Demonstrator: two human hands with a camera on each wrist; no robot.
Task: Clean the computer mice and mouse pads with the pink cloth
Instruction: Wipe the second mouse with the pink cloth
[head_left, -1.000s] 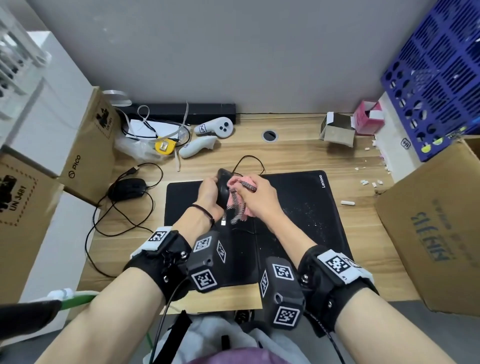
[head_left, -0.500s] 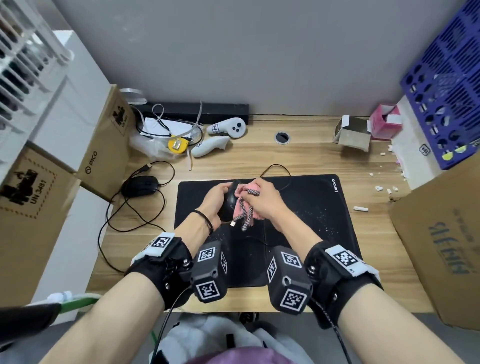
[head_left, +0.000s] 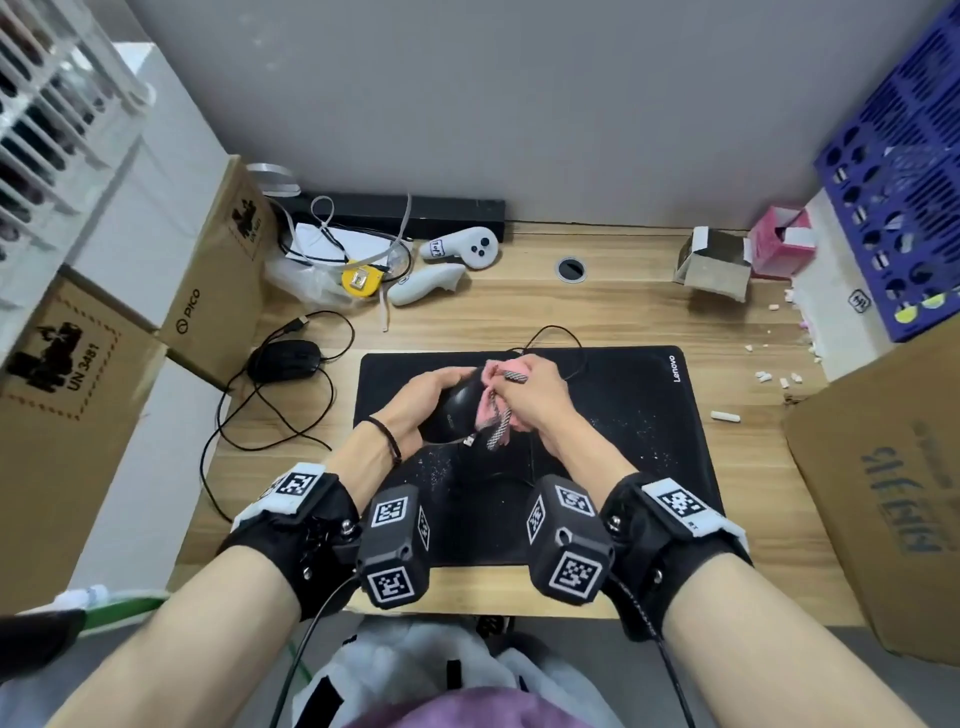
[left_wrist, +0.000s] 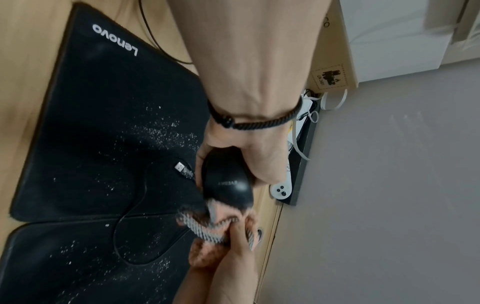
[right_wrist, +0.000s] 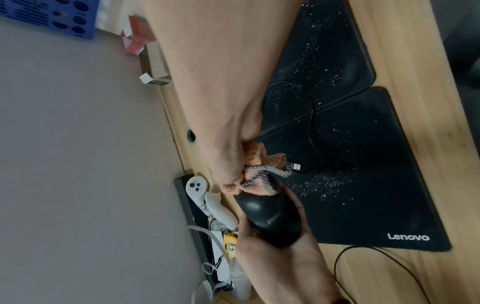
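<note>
My left hand (head_left: 423, 397) grips a black wired mouse (head_left: 460, 408) (left_wrist: 225, 181) (right_wrist: 270, 220), lifted above two black mouse pads. My right hand (head_left: 535, 395) holds the bunched pink cloth (head_left: 493, 410) (left_wrist: 207, 228) (right_wrist: 255, 181) against the mouse's front end. The mouse's cable and USB plug (left_wrist: 182, 168) (right_wrist: 296, 165) trail over the pads. The Lenovo pad (head_left: 623, 415) (left_wrist: 109, 115) and the second pad (head_left: 467, 519) (left_wrist: 64, 257) (right_wrist: 363, 164) are speckled with white crumbs. A second black mouse (head_left: 285, 358) lies on the desk at the left.
Two white controllers (head_left: 462, 249), a yellow tape measure (head_left: 361, 278) and cables crowd the back left. Cardboard boxes (head_left: 208, 291) flank the desk on both sides. A small open box (head_left: 714, 265), a pink box (head_left: 779, 241) and white crumbs (head_left: 774, 376) sit at the right.
The view shifted, so the desk sits more to the right in frame. The mouse has tilted so more of its black back shows, with the cloth still pressed on it.
</note>
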